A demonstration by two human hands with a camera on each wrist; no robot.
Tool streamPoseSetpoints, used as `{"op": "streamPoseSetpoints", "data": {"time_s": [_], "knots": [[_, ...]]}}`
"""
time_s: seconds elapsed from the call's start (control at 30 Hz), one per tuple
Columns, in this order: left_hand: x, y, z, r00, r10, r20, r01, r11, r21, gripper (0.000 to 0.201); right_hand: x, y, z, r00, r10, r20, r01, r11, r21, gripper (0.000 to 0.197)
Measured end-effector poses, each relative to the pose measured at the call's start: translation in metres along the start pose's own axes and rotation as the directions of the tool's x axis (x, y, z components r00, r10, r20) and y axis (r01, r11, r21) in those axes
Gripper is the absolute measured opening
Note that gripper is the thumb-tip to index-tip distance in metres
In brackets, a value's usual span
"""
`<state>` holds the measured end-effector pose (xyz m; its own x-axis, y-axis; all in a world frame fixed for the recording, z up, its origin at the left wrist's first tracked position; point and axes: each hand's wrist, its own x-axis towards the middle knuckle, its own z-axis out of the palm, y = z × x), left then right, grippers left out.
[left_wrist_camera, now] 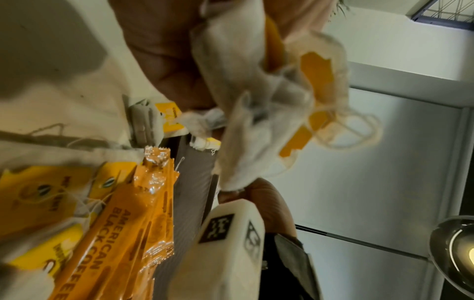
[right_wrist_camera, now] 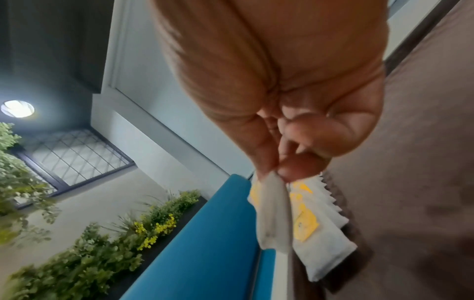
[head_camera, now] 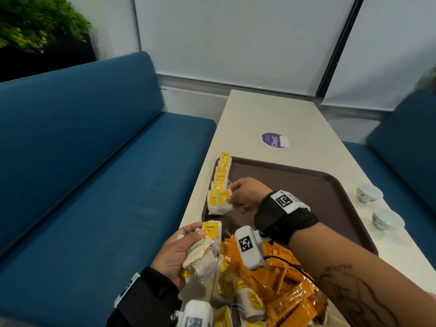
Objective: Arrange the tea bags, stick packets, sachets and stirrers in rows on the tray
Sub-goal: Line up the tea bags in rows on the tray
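Nearest, on the cream worktop: a loose pile of orange stick packets printed "American Black Coffee", mixed with white tea bags bearing yellow tags and trailing strings. Just above the pile, left hand, fingers curled round a crumpled bunch of tea bags, one yellow-tagged bag sticking up at the top; tags and looped strings dangling in the left wrist view. Beyond, right hand over the near left corner of the brown tray, thumb and forefinger pinching a single tea bag by its edge, other fingers tucked in. That bag at the near end of a row of tea bags, overlapping like shingles along the tray's left rim. Black wrist straps with white marker blocks on both arms. Right of the tray, two small white cups. Farther along the worktop, a purple round sticker. Blue bench seats on both sides, pale blinds behind, green plants at far left.
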<state>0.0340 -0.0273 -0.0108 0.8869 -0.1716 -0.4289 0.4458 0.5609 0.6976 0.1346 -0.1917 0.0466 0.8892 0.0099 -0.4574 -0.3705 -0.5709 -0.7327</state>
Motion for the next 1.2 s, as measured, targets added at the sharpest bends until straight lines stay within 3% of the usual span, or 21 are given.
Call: {"op": "streamPoseSetpoints", "data": {"time_s": [0.13, 0.23, 0.3, 0.4, 0.53, 0.6, 0.7, 0.87, 0.9, 0.97, 1.0, 1.07, 1.1, 1.13, 1.2], "knots": [[0.002, 0.003, -0.006, 1.000, -0.004, -0.030, 0.004, 1.000, -0.013, 0.011, 0.011, -0.001, 0.011, 1.000, 0.024, 0.019, -0.018, 0.964, -0.265, 0.011], [0.002, 0.003, -0.009, 0.999, -0.006, -0.047, 0.006, 1.000, -0.008, 0.011, 0.016, -0.003, 0.021, 0.996, 0.073, 0.047, -0.056, 0.955, -0.291, 0.036], [0.002, 0.003, -0.010, 0.999, -0.005, -0.049, 0.005, 1.000, -0.011, 0.011, 0.016, -0.010, 0.026, 0.986, 0.154, 0.070, -0.130, 0.955, -0.266, 0.038], [0.002, 0.004, -0.012, 0.999, 0.002, -0.054, -0.003, 1.000, -0.025, 0.011, 0.018, -0.022, 0.026, 0.975, 0.206, 0.083, -0.158, 0.905, -0.395, 0.035], [0.003, 0.007, -0.018, 0.998, 0.021, -0.063, -0.023, 0.999, -0.033, 0.011, 0.034, -0.019, 0.020, 0.968, 0.205, 0.141, -0.080, 0.792, -0.605, 0.020], [0.003, 0.007, -0.018, 0.998, 0.021, -0.063, -0.024, 0.999, -0.040, 0.011, 0.037, -0.014, 0.023, 0.970, 0.193, 0.144, -0.083, 0.829, -0.554, 0.014], [0.003, 0.007, -0.018, 0.998, 0.016, -0.061, -0.019, 0.999, -0.044, 0.010, 0.039, -0.014, 0.027, 0.956, 0.265, 0.123, -0.137, 0.780, -0.610, 0.035], [0.005, 0.007, -0.019, 0.998, 0.020, -0.061, -0.022, 0.999, -0.033, 0.011, 0.032, -0.020, 0.031, 0.976, 0.214, 0.043, -0.145, 0.782, -0.607, 0.054], [0.005, 0.007, -0.019, 0.998, 0.016, -0.060, -0.018, 0.999, -0.028, 0.011, 0.036, -0.018, 0.029, 0.976, 0.214, 0.041, -0.145, 0.781, -0.608, 0.052], [0.005, 0.007, -0.019, 0.998, 0.007, -0.061, -0.008, 1.000, -0.016, 0.012, 0.036, -0.012, 0.028, 0.973, 0.214, 0.085, -0.149, 0.865, -0.480, 0.045], [0.005, 0.007, -0.019, 0.998, 0.004, -0.062, -0.004, 1.000, -0.012, 0.012, 0.039, -0.009, 0.028, 0.974, 0.185, 0.128, -0.126, 0.921, -0.369, 0.040], [0.006, 0.007, -0.019, 0.998, 0.002, -0.063, -0.002, 1.000, -0.001, 0.012, 0.042, -0.006, 0.029, 0.981, 0.171, 0.087, -0.157, 0.976, -0.154, 0.021], [0.005, 0.007, -0.019, 0.998, 0.004, -0.063, -0.004, 1.000, 0.006, 0.012, 0.042, -0.005, 0.029, 0.984, 0.168, 0.061, -0.152, 0.964, -0.217, 0.011], [0.005, 0.008, -0.019, 0.998, 0.006, -0.062, -0.005, 1.000, 0.013, 0.012, 0.044, -0.005, 0.030, 0.986, 0.166, 0.025, -0.155, 0.957, -0.245, 0.015], [0.005, 0.009, -0.019, 0.998, 0.009, -0.059, -0.008, 1.000, 0.020, 0.013, 0.037, -0.008, 0.028, 0.997, 0.042, -0.062, -0.057, 0.963, -0.263, 0.030]]}}
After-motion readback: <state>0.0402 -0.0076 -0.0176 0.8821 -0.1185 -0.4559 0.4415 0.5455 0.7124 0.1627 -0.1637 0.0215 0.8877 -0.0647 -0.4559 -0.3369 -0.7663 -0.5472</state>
